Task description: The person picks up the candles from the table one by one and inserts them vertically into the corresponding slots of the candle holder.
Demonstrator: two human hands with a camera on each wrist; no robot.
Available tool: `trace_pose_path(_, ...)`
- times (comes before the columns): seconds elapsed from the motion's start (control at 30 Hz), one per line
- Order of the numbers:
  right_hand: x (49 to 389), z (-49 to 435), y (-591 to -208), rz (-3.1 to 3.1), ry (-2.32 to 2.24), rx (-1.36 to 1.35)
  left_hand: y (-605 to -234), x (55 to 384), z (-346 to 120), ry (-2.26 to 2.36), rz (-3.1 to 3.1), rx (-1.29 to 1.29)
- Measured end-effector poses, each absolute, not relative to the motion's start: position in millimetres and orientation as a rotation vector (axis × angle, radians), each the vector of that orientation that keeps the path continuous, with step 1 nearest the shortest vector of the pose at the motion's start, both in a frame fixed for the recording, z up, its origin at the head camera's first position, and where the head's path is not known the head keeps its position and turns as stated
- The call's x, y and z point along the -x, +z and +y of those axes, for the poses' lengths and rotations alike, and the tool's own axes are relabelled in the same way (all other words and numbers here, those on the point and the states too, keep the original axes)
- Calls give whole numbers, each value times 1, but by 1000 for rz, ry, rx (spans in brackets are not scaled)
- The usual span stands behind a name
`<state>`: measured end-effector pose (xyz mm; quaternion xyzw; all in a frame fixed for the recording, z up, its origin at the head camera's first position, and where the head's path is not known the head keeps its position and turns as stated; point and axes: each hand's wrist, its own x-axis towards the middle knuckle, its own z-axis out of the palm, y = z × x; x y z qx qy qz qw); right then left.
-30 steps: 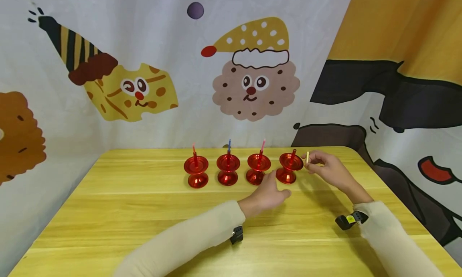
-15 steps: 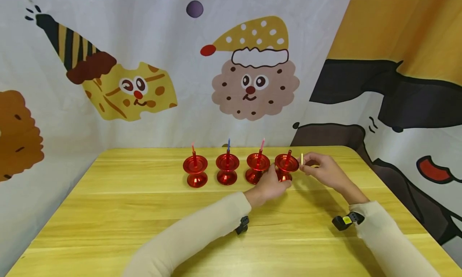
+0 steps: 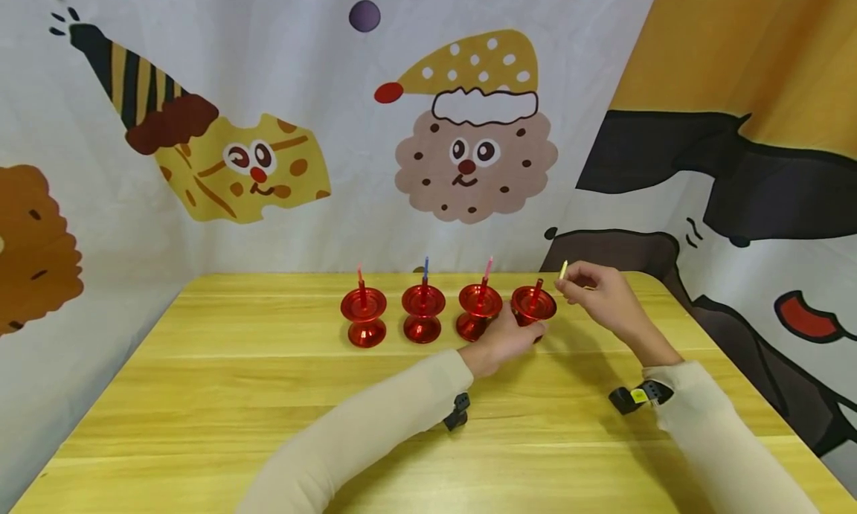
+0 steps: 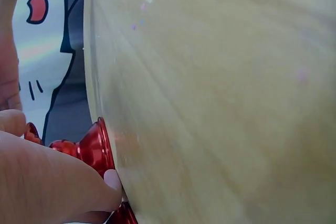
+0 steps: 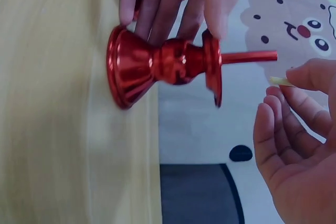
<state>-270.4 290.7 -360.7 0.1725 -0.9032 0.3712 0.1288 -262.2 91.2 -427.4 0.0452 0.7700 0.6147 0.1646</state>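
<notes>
The rightmost red metal candle holder point(image 3: 534, 306) stands on the table with an upright tube on its dish. My left hand point(image 3: 505, 339) holds it from the left and front, hiding most of its lower part. In the right wrist view the fingers of that hand pass behind the holder point(image 5: 181, 61), with one digit at the dish's rim. My right hand point(image 3: 599, 294) pinches a thin yellow candle point(image 3: 564, 270) between thumb and fingertips, raised to the right of the tube. The candle's tip point(image 5: 278, 81) points toward the tube's end, with a gap between them.
Three matching holders stand in a row to the left, bearing a red candle point(image 3: 359, 272), a blue candle point(image 3: 425, 267) and a pink candle point(image 3: 489, 267). The wooden table point(image 3: 268, 380) meets a cartoon-printed cloth point(image 3: 281, 53) behind.
My left hand has moved in from in front of the rightmost holder and now holds it; that holder has shifted slightly left. My right hand has lifted the yellow candle higher and tilted it.
</notes>
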Motion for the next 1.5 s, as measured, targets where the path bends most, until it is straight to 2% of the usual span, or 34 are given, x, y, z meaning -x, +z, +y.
trace_pose_path(0.47, 281, 267, -358, -2443, 1135, -525, -415, 250, 90, 1801, 2226, -116)
trace_pose_path(1.5, 283, 265, -361, -2439, 965, -673, -416, 250, 92, 1821, 2245, -133)
